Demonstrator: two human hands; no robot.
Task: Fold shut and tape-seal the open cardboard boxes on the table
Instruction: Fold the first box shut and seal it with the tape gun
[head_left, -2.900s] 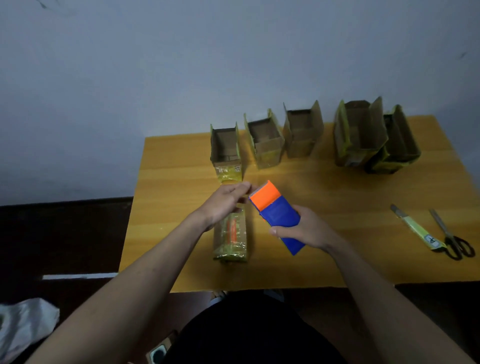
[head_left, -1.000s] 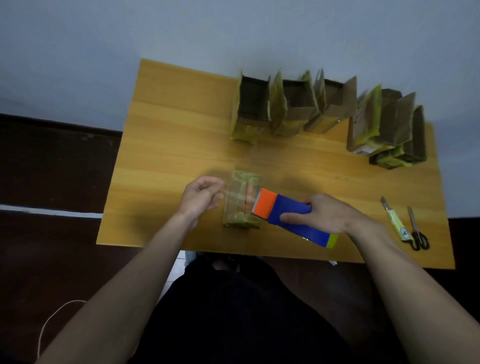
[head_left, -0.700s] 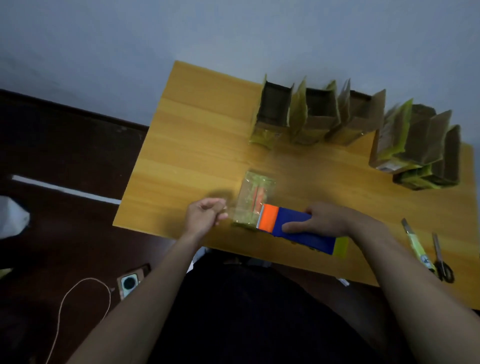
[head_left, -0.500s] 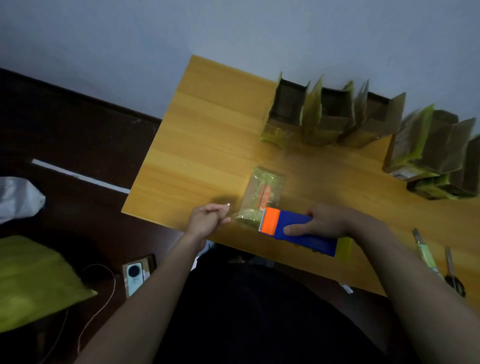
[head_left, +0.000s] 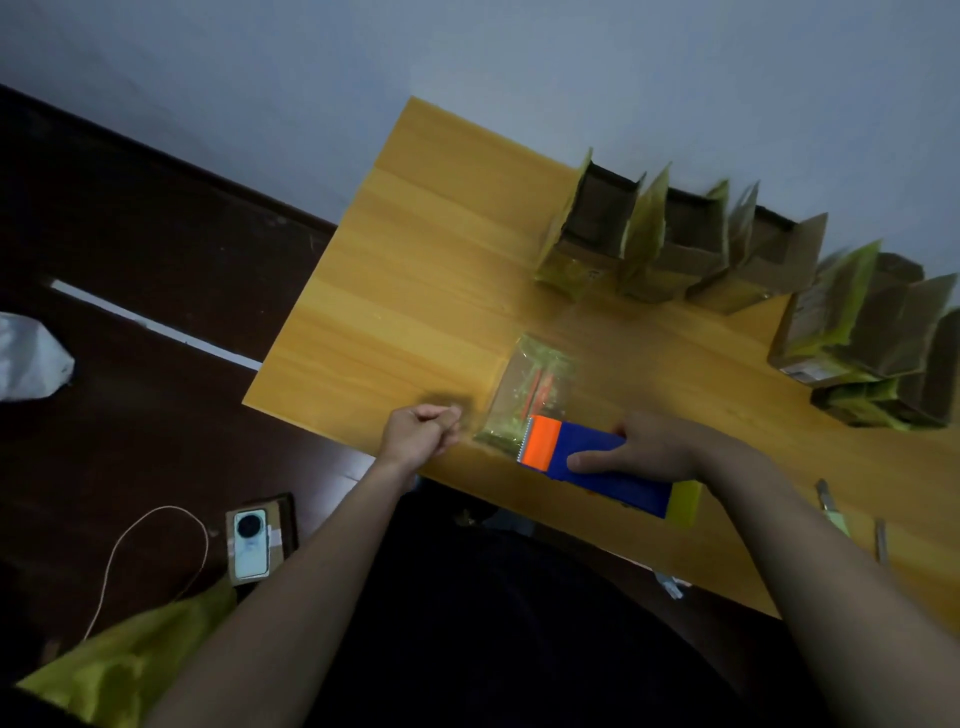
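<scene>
One wooden table (head_left: 415, 270) against pale wall (head_left: 467, 62), dark floor (head_left: 130, 234) beside.

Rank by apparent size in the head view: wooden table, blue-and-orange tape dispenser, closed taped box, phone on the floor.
1. Wooden table, by far the largest.
2. Blue-and-orange tape dispenser.
3. Closed taped box, near the dispenser's size; partly covered by it, so the order of 2 and 3 is unsure.
4. Phone on the floor, smallest.

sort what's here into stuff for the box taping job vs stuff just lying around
Job: tape dispenser in right hand; closed box; open boxes; left hand.

Lying about: knife, phone, cable, yellow cloth, white bag.
</scene>
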